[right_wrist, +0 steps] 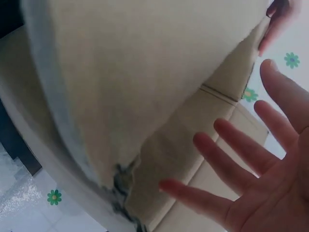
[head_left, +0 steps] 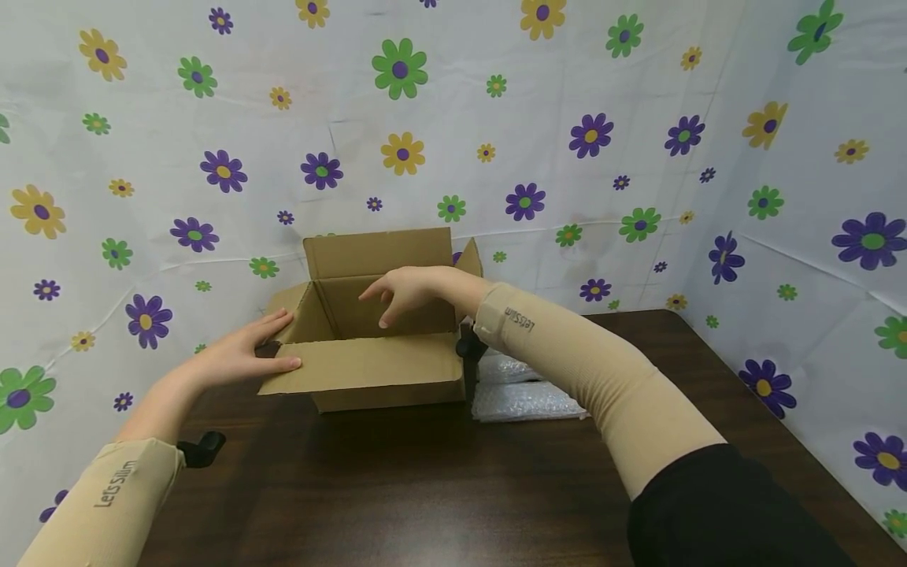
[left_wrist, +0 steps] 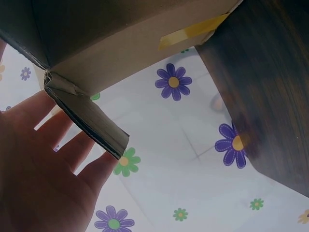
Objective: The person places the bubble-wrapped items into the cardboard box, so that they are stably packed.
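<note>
A brown cardboard box (head_left: 386,394) stands on the table with its top flaps folded out. My left hand (head_left: 244,354) touches its left side, the thumb on the front flap (head_left: 368,364) and the fairly straight fingers along the left flap (head_left: 289,299). In the left wrist view those fingers (left_wrist: 72,150) lie against the outer face of the flap. Over the box opening hangs my right hand (head_left: 414,291), holding nothing. The right wrist view shows its fingers (right_wrist: 227,164) spread beside the cardboard. Most of the box floor is hidden by the front flap.
Bubble-wrapped packages (head_left: 527,400) lie right of the box, partly behind my right forearm. The dark wooden table (head_left: 453,488) extends in front. A flower-print sheet (head_left: 453,118) hangs close behind the box and along the right.
</note>
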A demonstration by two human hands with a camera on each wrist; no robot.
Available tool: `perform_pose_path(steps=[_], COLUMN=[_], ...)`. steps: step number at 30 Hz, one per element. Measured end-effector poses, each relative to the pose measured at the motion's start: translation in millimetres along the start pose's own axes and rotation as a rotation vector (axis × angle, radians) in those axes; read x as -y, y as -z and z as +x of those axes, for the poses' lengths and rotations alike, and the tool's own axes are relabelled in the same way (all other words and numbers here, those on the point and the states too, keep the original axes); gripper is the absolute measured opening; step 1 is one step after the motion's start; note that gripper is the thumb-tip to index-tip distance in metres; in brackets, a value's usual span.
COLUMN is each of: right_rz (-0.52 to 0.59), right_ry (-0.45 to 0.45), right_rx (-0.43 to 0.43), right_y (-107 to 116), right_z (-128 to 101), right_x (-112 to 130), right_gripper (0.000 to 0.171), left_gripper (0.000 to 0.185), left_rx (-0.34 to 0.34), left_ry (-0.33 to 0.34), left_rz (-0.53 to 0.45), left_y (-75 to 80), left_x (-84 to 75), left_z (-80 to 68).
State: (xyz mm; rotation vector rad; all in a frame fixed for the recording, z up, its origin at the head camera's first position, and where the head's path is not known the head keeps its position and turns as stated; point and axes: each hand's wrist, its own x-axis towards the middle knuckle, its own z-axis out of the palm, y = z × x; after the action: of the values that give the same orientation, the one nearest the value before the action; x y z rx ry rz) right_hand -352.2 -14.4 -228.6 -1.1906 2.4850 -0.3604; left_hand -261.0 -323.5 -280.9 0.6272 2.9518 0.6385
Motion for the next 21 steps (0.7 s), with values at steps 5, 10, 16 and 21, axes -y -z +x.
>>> perform_pose_path(steps=[5, 10, 16, 21], right_rz=[0.07, 0.126, 0.206, 0.276], right_ry=[0.07, 0.139, 0.184, 0.224], right_rx=[-0.017, -0.067, -0.151, -0.188], right_y=[8, 20, 35, 38], right_z=[-11, -28, -56, -85], right_x=[-2, -3, -13, -21], right_gripper=[0.06, 0.056, 0.052, 0.05], left_gripper=[0.09, 0.091, 0.09, 0.09], left_rx=[-0.002, -0.001, 0.004, 0.01], left_ry=[0.0, -0.003, -0.007, -0.011], left_rz=[-0.007, -0.006, 0.0, -0.007], left_y=[-0.3, -0.4, 0.4, 2.2], left_x=[0.4, 0.0, -0.3, -1.3], left_z=[-0.7, -0.7, 0.4, 0.7])
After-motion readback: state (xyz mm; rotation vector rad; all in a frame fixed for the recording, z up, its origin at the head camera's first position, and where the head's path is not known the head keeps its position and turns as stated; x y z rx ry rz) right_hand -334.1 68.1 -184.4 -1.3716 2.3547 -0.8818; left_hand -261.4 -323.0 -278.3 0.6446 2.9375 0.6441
